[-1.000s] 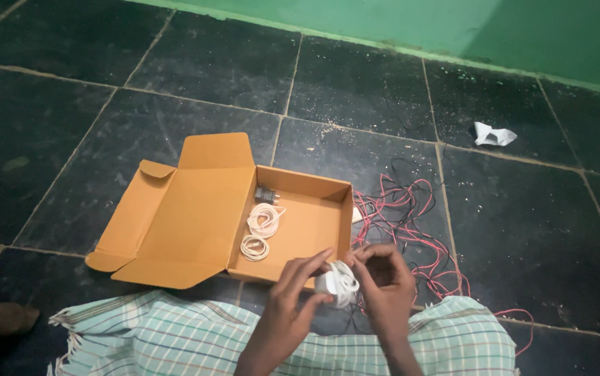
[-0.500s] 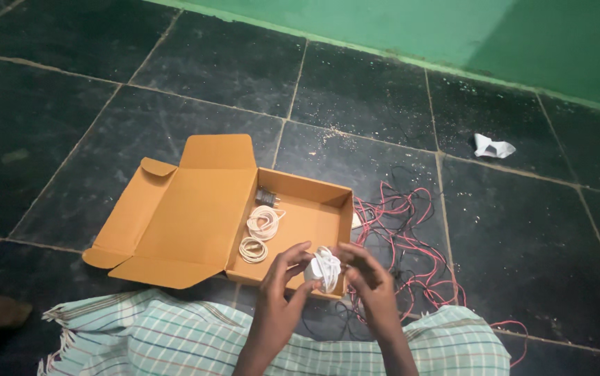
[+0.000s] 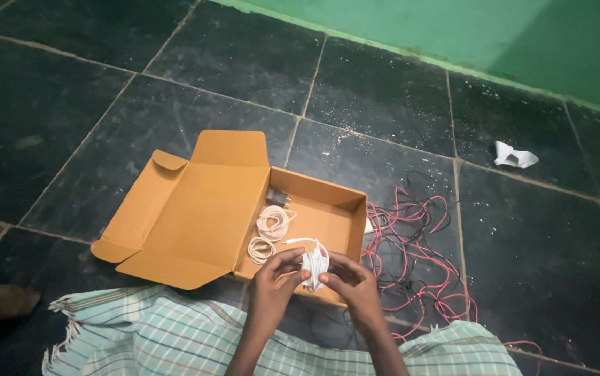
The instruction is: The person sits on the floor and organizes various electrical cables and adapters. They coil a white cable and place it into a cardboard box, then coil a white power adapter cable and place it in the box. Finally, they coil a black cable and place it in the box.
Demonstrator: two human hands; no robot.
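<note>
Crumpled white scrap and checked cloth on dark tiled floor

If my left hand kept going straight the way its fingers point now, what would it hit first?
The left hand points up and right into the white coiled cable it already pinches together with the right hand. Beyond that, probably the cardboard box floor, though depth is unclear.

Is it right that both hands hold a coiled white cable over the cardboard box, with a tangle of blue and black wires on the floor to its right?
Not quite: the head view shows the wires are red and black, not blue. The rest stands: the left hand and right hand hold a coiled white cable over the open cardboard box, and the tangle lies on the floor to its right.
</note>
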